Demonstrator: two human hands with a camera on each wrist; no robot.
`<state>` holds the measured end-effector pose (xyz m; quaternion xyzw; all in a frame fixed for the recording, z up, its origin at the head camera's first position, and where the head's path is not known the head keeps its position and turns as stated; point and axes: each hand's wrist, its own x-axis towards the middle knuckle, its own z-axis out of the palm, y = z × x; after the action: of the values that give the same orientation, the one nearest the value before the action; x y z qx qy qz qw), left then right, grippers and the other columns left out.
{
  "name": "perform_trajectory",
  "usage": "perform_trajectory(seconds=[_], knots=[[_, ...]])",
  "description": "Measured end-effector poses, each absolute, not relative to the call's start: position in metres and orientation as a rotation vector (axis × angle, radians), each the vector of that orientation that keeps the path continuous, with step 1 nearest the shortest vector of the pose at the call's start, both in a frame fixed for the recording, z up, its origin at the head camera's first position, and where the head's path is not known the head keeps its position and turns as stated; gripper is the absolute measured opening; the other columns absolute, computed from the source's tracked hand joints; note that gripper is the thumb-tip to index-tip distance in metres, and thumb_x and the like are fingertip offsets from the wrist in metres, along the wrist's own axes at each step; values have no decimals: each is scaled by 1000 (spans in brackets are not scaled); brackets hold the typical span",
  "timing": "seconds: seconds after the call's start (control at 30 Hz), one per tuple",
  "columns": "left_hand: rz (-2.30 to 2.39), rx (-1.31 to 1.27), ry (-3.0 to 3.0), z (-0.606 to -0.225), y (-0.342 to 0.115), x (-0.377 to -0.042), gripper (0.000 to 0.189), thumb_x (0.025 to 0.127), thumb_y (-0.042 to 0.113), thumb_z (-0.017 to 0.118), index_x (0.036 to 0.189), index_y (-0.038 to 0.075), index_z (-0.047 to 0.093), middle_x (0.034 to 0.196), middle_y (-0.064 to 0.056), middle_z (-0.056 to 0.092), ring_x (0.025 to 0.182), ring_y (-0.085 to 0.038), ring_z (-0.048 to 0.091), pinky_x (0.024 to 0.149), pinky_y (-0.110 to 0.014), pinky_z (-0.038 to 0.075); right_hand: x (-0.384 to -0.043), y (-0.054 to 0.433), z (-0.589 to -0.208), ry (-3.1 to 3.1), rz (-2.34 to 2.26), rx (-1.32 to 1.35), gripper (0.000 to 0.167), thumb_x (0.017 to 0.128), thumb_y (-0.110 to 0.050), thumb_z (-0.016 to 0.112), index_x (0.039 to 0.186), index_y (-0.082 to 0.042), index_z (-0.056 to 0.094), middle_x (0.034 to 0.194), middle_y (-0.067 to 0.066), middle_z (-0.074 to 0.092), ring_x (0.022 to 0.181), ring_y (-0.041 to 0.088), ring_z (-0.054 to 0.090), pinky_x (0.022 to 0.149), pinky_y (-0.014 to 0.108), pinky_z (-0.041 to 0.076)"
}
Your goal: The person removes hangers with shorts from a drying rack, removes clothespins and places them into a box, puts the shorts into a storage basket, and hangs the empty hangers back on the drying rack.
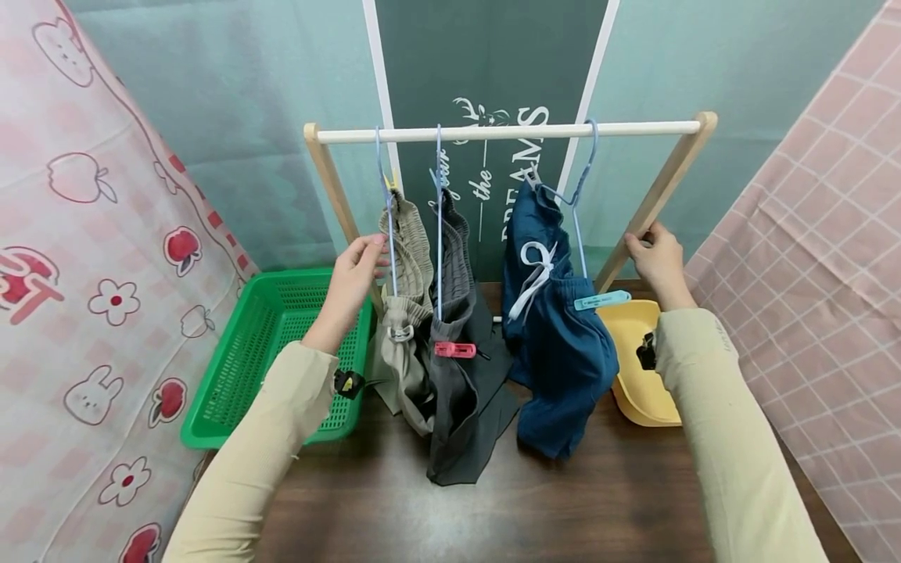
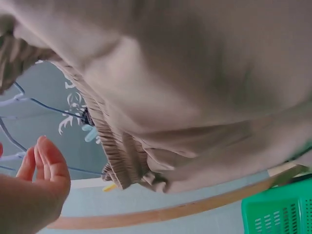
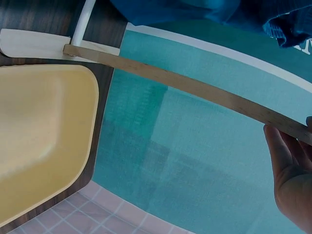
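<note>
My left hand [image 1: 360, 262] is beside the left post of a clothes rack, at the khaki pants [image 1: 404, 332]. In the left wrist view its fingers [image 2: 51, 158] are slightly bent with nothing between them, near the blue hanger wires. My right hand [image 1: 658, 254] pinches the rack's wooden right post [image 1: 665, 184] between thumb and fingers. From the white rail [image 1: 493, 133] hang the khaki pants, dark grey pants [image 1: 450, 391] with a pink clip [image 1: 454, 349], and navy pants [image 1: 563, 344] with a white drawstring and a light blue clip [image 1: 601, 300], all on blue hangers.
A green perforated basket [image 1: 225, 375] stands on the floor at the left, partly behind my left forearm. At the right, a yellow basin [image 1: 640, 391] sits beside the rack's foot. Patterned cloth [image 1: 105, 258] walls the left side, and pink checked cloth [image 1: 831, 234] the right.
</note>
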<state>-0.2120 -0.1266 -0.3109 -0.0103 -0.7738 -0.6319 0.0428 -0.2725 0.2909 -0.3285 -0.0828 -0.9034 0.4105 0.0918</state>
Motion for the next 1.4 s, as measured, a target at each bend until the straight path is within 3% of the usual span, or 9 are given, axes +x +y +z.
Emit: perform_trajectory(seconds=[0.13,0.27,0.43,0.53,0.67,0.83,1.03,1.17,1.4], knots=[[-2002,-84,-2371,-307,-124,-209,48,102,34,43,140,6,45,138,-21,49,118,-34,51,104,-43,42,-273,290,-329,-2664,1195,-274,47,100,-28,39,133,5,44,137,29,49,127,43,48,101,53,43],[-2146,-123,-2301,-303,-123,-207,49,101,29,47,143,4,41,138,-18,49,115,-23,53,109,-41,37,-272,289,-330,-2662,1162,-281,44,101,-29,38,128,4,46,137,28,50,124,44,50,98,54,44],[-2326,-107,-2239,-296,-123,-206,49,99,17,51,143,1,39,108,4,54,100,-10,52,107,-36,37,-271,289,-331,-2687,1122,-263,45,101,-32,35,126,3,48,137,28,49,121,46,50,93,55,43],[-2370,-87,-2270,-290,-122,-205,50,99,13,50,145,2,36,99,7,51,98,-8,52,105,-32,38,-271,289,-331,-2698,1115,-255,47,101,-33,34,130,2,47,138,28,48,120,46,50,89,54,43],[-2517,-37,-2231,-284,-120,-205,53,98,8,48,148,2,29,107,5,49,107,-11,51,104,-28,39,-270,290,-332,-2699,1103,-258,47,101,-33,34,129,1,48,137,27,49,119,46,50,85,51,43],[-2646,23,-2133,-280,-118,-204,57,98,6,47,150,4,23,112,2,47,106,-9,52,89,-17,45,-270,291,-332,-2700,1095,-259,47,101,-34,34,129,1,49,137,27,50,119,45,51,82,49,42],[-2699,89,-2038,-277,-118,-203,56,98,4,46,150,7,26,116,3,52,98,-1,55,80,-10,48,-270,292,-332,-2707,1115,-252,49,102,-35,35,132,1,47,140,26,47,125,45,48,96,57,43],[-2690,103,-2057,-276,-119,-205,54,99,6,45,151,10,27,138,-6,48,98,1,57,79,-9,48,-270,292,-332,-2718,1109,-257,50,102,-36,35,132,1,47,140,27,47,126,46,46,98,58,41],[-2684,59,-2072,-274,-121,-205,53,100,4,43,150,8,27,112,7,54,98,0,56,81,-10,47,-271,293,-334,-2722,1097,-248,49,101,-37,35,128,3,47,139,28,47,125,47,46,97,58,42]])
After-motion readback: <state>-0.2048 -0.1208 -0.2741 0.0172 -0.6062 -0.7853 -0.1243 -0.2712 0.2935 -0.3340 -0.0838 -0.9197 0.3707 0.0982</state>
